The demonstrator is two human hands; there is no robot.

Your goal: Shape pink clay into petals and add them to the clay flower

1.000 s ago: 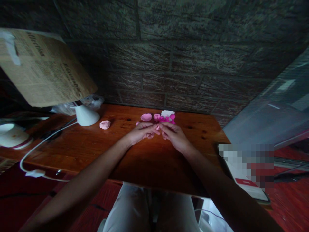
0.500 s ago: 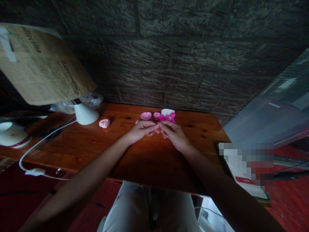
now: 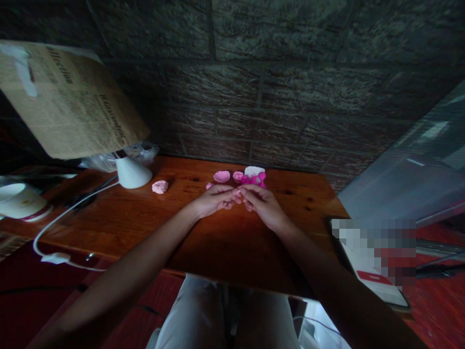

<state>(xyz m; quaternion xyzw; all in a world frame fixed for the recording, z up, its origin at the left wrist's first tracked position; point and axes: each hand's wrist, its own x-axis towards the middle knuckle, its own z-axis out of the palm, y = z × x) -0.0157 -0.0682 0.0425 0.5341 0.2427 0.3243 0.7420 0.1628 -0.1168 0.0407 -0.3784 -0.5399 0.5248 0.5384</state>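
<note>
Over the table, my left hand (image 3: 213,200) and my right hand (image 3: 264,204) meet with their fingertips pinched together. Between them is a small bit of pink modelling clay (image 3: 239,192), mostly covered by the fingers. Just beyond the hands lie a shallow pink oval piece (image 3: 221,176), a round pink piece with lines across its top (image 3: 238,176) and several magenta pieces (image 3: 254,181). A white block (image 3: 255,170) is behind the magenta ones. A small pink lump (image 3: 209,185) shows past my left hand, and a larger pale pink lump (image 3: 160,186) rests farther left.
A lamp with a newsprint shade (image 3: 83,102) and white base (image 3: 134,173) stands at left, its white cord (image 3: 61,213) running over the table edge. A paper cup (image 3: 18,201) is at far left. A tablet-like device (image 3: 378,271) lies at right. A stone wall (image 3: 232,87) backs the wooden table (image 3: 232,242).
The view has shifted slightly, so everything sits a little lower and to the right. My hands stay together, with the fingertips moving a little around the pink bit.
</note>
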